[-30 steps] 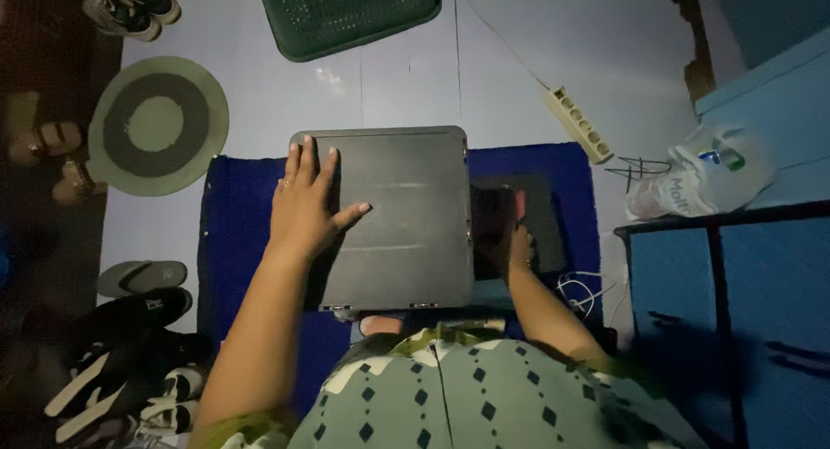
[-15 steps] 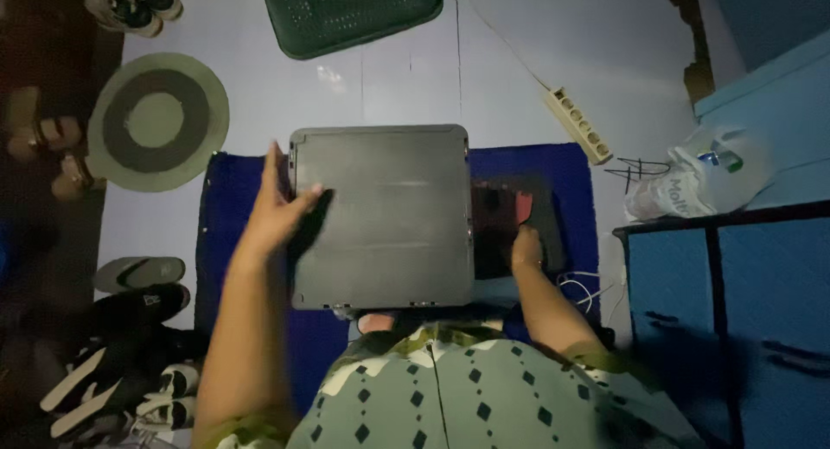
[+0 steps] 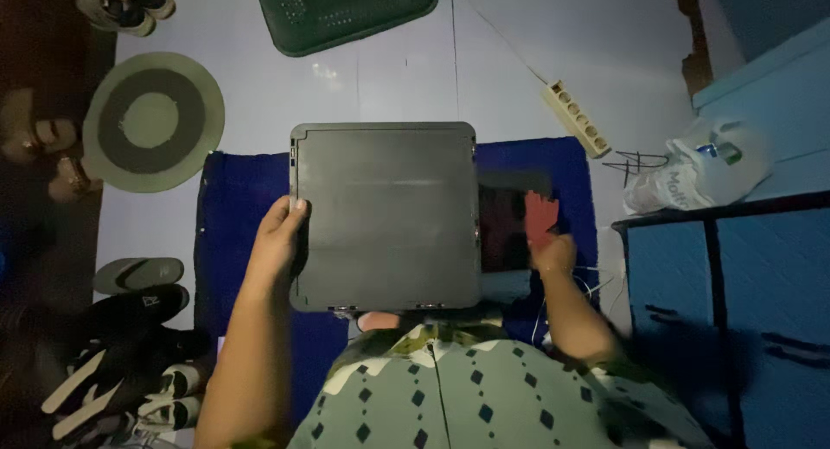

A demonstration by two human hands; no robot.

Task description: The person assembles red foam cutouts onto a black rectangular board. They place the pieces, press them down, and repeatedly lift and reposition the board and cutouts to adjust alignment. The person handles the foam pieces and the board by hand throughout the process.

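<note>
A large flat dark grey panel (image 3: 385,216) with rounded corners lies across my lap, above a blue mat (image 3: 233,207). My left hand (image 3: 277,242) grips the panel's left edge, thumb on top. Right of the panel, my right hand (image 3: 553,254) holds a small red piece (image 3: 540,214) over a dark flat object (image 3: 501,233) that rests on the mat and is partly hidden by the panel. What the red piece is cannot be made out in the dim light.
A green plastic basket (image 3: 346,12) stands at the top. A round grey floor mat (image 3: 151,121) and several shoes (image 3: 121,354) are at the left. A white power strip (image 3: 575,119), a plastic bag (image 3: 692,168) and a blue cabinet (image 3: 752,276) are at the right.
My left hand slid from the top of the panel to its left edge and took hold there. The right hand with the red piece stayed nearly still.
</note>
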